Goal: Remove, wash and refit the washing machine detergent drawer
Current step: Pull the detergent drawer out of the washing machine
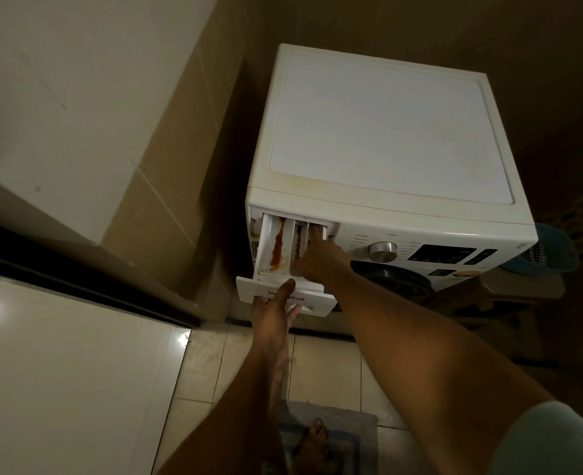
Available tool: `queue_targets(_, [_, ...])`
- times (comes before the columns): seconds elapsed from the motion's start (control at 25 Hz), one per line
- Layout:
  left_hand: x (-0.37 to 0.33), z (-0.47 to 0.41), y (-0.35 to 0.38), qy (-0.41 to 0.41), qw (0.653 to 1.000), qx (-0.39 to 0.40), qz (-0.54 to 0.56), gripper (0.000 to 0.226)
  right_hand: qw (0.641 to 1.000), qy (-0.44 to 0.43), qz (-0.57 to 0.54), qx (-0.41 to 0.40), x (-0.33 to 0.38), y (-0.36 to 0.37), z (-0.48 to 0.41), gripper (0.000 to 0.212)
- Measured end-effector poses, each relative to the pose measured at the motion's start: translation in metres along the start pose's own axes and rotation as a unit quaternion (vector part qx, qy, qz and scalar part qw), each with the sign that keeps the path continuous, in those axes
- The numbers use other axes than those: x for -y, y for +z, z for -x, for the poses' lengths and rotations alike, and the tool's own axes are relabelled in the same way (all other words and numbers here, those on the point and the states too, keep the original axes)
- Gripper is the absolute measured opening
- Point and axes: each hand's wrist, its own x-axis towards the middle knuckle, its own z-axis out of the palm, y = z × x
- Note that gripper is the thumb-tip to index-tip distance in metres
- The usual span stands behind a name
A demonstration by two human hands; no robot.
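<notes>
Head view: left hand grips drawer front; right hand presses inside, fingers together.

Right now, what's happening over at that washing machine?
A person is taking out the detergent drawer of a white front-loading washing machine. The drawer is pulled well out but still in its slot. The left hand holds its front panel, while the right hand reaches into the right-hand compartment. Reddish-brown residue streaks the compartments, so washing hasn't happened yet.
</notes>
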Motion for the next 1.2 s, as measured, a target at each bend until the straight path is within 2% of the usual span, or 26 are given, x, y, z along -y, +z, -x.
queue_targets(0.24, [-0.001,-0.005,-0.002,-0.008,1.0,0.007,0.01,0.054,0.999,0.01,-0.043,0.03,0.001,-0.008,-0.01,0.079])
queue_targets(0.56, [-0.006,-0.003,0.0,-0.042,0.998,-0.028,0.028,0.056,0.997,0.017,-0.06,0.035,0.0,-0.012,-0.009,0.073])
queue_targets(0.84, [0.005,0.011,-0.012,-0.054,0.996,-0.056,0.03,0.059,0.998,0.012,-0.058,0.032,-0.004,0.003,0.011,0.106])
queue_targets(1.0, [0.014,0.022,-0.021,-0.061,0.995,-0.074,0.002,0.053,0.997,0.016,-0.076,0.031,-0.008,0.012,0.029,0.111])
queue_targets(1.2, [0.028,0.043,-0.033,-0.059,0.994,-0.063,-0.065,0.031,0.996,0.004,-0.084,0.028,-0.019,0.024,0.059,0.112])
